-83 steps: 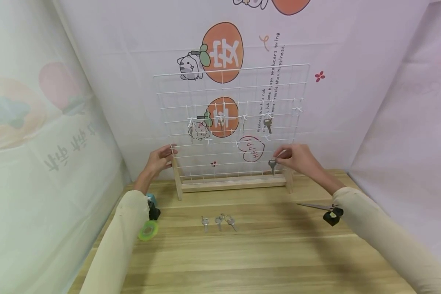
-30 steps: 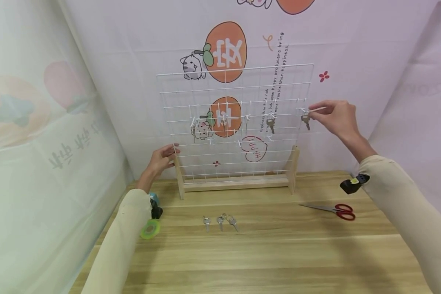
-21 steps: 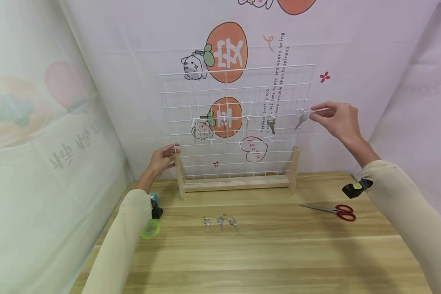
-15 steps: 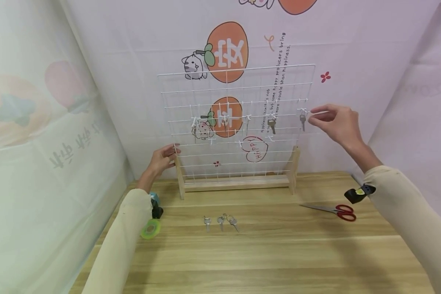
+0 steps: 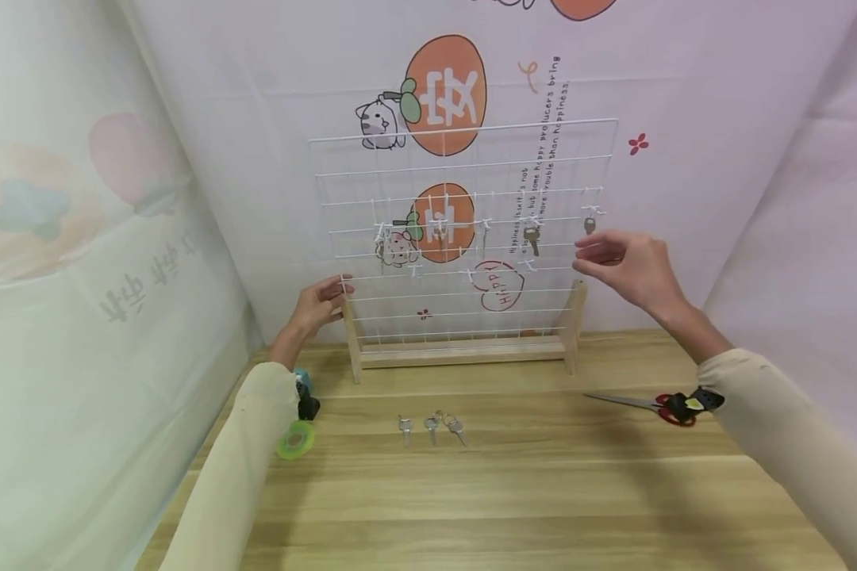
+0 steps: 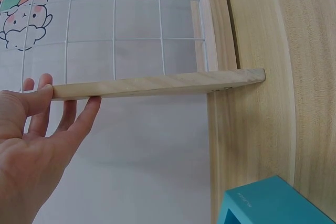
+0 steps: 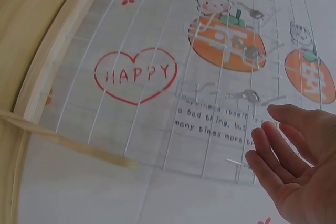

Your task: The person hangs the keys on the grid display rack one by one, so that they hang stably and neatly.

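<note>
My left hand (image 5: pixel 319 305) grips the left wooden upright (image 6: pixel 157 84) of a white wire grid rack (image 5: pixel 464 351), thumb on one side and fingers on the other in the left wrist view. A key (image 5: pixel 589 225) hangs from the rightmost hook, its lower end hidden behind my fingers. My right hand (image 5: pixel 628 266) is just below and right of that key, holding nothing, its fingers loosely bent and apart in the right wrist view. To the left another key (image 5: pixel 532 238) hangs, with several others farther along the same row. Lower hooks bear no keys.
Three loose keys (image 5: pixel 432 426) with rings lie on the wooden table in front of the rack. Red-handled scissors (image 5: pixel 624 400) lie at the right, partly under the wrist camera. A green tape roll (image 5: pixel 296 440) and a teal box (image 6: pixel 275 205) are by the left arm.
The right hand carried a key up to the rightmost hook, let it go, and has since moved down and slightly left. The key swung and now hangs there. The left hand has stayed.
</note>
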### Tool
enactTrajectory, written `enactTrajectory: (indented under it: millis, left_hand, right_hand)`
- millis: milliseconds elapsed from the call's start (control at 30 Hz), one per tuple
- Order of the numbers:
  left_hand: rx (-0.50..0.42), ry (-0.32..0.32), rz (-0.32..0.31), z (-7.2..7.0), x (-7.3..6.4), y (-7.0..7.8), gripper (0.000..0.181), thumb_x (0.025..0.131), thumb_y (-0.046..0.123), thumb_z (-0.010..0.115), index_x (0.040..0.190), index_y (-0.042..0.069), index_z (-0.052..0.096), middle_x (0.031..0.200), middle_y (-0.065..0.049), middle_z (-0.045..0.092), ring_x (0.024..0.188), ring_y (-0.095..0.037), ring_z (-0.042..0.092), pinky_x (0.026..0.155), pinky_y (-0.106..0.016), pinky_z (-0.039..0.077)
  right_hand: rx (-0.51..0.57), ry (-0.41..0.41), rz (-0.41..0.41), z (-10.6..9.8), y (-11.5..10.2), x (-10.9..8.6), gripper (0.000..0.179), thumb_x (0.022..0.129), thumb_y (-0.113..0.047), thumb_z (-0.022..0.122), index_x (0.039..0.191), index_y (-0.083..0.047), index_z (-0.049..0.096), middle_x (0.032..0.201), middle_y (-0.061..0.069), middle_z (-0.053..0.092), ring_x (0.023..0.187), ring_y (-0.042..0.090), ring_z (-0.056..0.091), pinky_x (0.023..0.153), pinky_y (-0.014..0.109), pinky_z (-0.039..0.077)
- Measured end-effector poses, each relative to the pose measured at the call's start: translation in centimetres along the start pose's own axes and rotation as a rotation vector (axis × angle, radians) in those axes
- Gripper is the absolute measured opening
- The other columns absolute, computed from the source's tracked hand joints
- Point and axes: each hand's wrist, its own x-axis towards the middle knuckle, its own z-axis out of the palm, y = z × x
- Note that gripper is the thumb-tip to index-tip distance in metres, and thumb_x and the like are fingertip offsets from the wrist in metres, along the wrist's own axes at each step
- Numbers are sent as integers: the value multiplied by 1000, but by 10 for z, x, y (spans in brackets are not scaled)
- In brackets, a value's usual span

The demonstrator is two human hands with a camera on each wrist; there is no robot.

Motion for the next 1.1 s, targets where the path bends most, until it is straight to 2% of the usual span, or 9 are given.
enactTrajectory:
  millis: [100, 300, 400, 667, 900, 1100]
  left_hand:
    - [-4, -7, 2, 2, 0, 0, 50, 105, -9, 47, 155, 1, 46, 147, -35, 49, 142, -42, 46, 110, -59, 45]
    - [-4, 0, 4, 2, -1, -1, 50, 105, -10, 46, 154, 0, 46, 146, -35, 49, 141, -43, 46, 110, -61, 44]
    - [-6, 2, 9, 1, -2, -1, 49, 105, -10, 46, 154, 0, 46, 146, -36, 48, 141, -44, 46, 109, -61, 44]
    - [30, 8, -4, 0, 0, 0, 49, 106, -7, 48, 154, 5, 49, 147, -29, 53, 143, -41, 46, 108, -61, 46]
    - [34, 3, 0, -1, 2, 0, 48, 107, -5, 48, 154, 5, 50, 147, -28, 54, 143, -39, 47, 108, -62, 46]
    - [28, -3, 4, -1, 3, -1, 49, 107, -6, 48, 154, 5, 49, 147, -30, 52, 143, -40, 46, 109, -62, 44]
  right_hand:
    - [19, -25, -14, 10, -3, -5, 26, 90, -9, 82, 114, -1, 76, 101, 18, 78, 79, -10, 65, 70, 3, 49]
    - [74, -78, -51, 35, -12, -13, 25, 89, -5, 82, 113, 0, 76, 100, 17, 78, 85, 21, 75, 71, 8, 54]
    - [109, -109, -66, 49, -15, -17, 25, 89, -4, 82, 112, 1, 76, 100, 18, 78, 87, 29, 76, 72, 10, 55]
    - [195, -206, -40, 86, -23, -28, 25, 89, -3, 81, 112, 2, 75, 103, 20, 77, 90, 31, 76, 75, 19, 60]
    - [144, -251, -62, 116, -29, -36, 24, 89, -6, 83, 111, -2, 76, 101, 15, 78, 88, 25, 76, 78, 33, 63]
    - [185, -299, -60, 139, -36, -44, 23, 88, -6, 83, 110, -2, 76, 102, 13, 78, 90, 24, 76, 80, 36, 63]
